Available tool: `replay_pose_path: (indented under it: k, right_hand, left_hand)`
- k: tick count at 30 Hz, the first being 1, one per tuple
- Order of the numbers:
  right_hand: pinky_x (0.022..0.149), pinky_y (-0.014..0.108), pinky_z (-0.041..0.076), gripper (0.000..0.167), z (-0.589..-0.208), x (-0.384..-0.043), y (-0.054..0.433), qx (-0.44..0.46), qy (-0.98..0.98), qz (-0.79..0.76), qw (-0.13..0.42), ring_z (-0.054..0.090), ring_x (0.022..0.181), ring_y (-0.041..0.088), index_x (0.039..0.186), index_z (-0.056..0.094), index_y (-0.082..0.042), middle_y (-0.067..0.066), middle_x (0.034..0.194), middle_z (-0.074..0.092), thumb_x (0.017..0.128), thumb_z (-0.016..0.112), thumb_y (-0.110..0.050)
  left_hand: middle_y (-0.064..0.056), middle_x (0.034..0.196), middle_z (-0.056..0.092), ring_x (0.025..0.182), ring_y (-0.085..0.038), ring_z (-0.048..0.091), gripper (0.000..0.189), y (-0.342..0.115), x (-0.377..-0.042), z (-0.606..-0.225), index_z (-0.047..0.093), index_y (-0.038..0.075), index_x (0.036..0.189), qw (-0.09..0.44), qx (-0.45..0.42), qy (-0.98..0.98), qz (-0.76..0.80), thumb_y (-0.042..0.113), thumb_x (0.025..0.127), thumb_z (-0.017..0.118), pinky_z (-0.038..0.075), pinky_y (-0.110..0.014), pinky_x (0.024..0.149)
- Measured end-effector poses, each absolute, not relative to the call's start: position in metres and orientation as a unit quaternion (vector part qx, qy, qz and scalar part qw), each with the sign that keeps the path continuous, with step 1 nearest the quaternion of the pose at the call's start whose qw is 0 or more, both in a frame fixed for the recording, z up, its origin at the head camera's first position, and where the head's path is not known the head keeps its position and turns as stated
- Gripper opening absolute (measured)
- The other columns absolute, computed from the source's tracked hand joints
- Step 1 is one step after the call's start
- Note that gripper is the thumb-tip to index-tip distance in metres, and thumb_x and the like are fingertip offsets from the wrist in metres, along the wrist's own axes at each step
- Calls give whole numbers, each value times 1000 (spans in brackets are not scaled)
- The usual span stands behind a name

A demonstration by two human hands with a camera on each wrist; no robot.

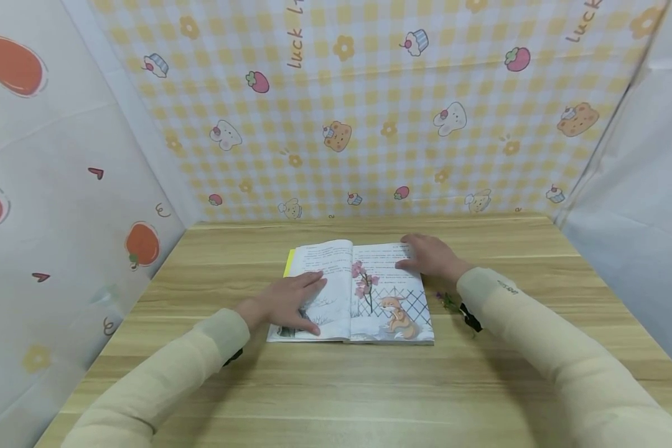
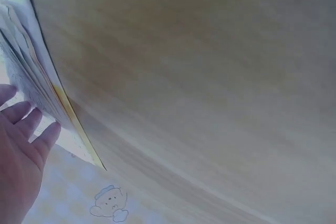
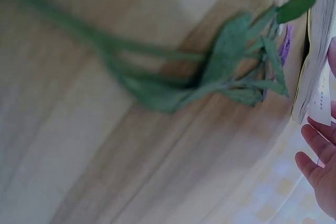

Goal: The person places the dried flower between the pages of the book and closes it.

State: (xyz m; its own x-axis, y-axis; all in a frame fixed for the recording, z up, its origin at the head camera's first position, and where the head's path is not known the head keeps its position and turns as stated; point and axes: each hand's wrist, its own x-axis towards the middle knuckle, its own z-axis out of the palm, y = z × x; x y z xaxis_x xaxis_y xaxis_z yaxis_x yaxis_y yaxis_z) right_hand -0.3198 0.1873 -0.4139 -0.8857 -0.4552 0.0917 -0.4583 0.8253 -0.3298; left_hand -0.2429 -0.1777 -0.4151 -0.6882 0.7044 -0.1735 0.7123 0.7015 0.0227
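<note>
An open picture book [image 1: 392, 336] lies on the wooden table, with text and drawings on both pages. A sprig of pink blossoms [image 1: 364, 286] shows on the right page, above a drawn fox-like animal. My left hand [image 1: 291, 303] rests on the left page, fingers and thumb spread. At the upper right corner of the book is my right hand [image 1: 431, 256], fingers extended over the page and thumb apart. In the right wrist view, its fingers [image 3: 317, 142] are close by a page corner. The left wrist view shows fingers [image 2: 47, 137] stretched along the page edges.
A leafy green plant stem [image 3: 226, 51] with a small purple flower lies right of the book, partly under my right forearm. A yellow cover edge [image 1: 289, 262] sticks out at the book's left. Patterned cloth [image 1: 341, 168] stands behind the table, with pale cloth at both sides.
</note>
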Motion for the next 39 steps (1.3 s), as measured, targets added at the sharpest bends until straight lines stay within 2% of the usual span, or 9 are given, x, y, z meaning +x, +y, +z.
replay_pose_path:
  k: [7,14,16,21,26,30,34,39]
  right_hand:
    - [107,51,34,65,-412,-317,183,192,-952,238,-6,45,127,39,135,51,1,22,137,51,85,77,-32]
    - [87,45,49,67,-407,-309,186,145,-918,369,-9,56,106,32,141,44,2,19,118,57,90,72,-31]
    - [83,43,51,69,-404,-305,188,128,-907,401,-15,57,103,32,144,39,2,19,115,58,92,68,-33]
    - [83,44,55,71,-396,-294,191,91,-860,499,-58,60,101,36,149,29,3,24,117,55,99,55,-41]
    - [85,43,54,67,-391,-284,190,69,-807,576,-110,59,106,36,147,30,4,26,126,50,102,45,-43]
    - [82,40,55,67,-385,-271,184,62,-798,586,-128,61,97,30,149,31,3,26,128,51,103,37,-47]
    - [76,37,55,69,-382,-260,174,64,-782,605,-138,63,86,21,147,32,3,25,121,57,104,27,-50]
    - [67,29,53,73,-380,-248,159,56,-735,658,-153,62,78,13,144,37,4,7,99,65,103,16,-53]
  left_hand:
    - [-12,157,27,142,-30,27,109,-185,-241,-416,30,13,154,66,388,919,1,86,74,47,31,-45,111]
    - [-13,155,31,140,-30,31,106,-187,-239,-413,33,12,152,59,395,917,5,83,76,50,34,-46,108]
    - [-13,154,32,140,-30,31,105,-188,-240,-413,34,12,152,56,397,916,5,83,76,50,35,-46,108]
    - [-14,153,33,139,-31,33,104,-188,-239,-414,34,11,152,51,402,914,2,81,77,51,35,-46,108]
    - [-15,153,34,138,-32,34,104,-188,-239,-414,34,11,152,51,400,915,-4,82,77,50,36,-46,107]
    - [-14,153,33,139,-32,33,105,-188,-238,-414,33,11,152,58,397,916,-2,82,77,50,35,-46,108]
    - [-15,154,31,139,-32,31,104,-187,-237,-412,32,11,152,64,395,916,2,80,77,52,33,-47,109]
    - [-15,154,31,139,-33,32,104,-186,-237,-411,33,10,152,62,398,915,2,80,78,52,32,-47,109]
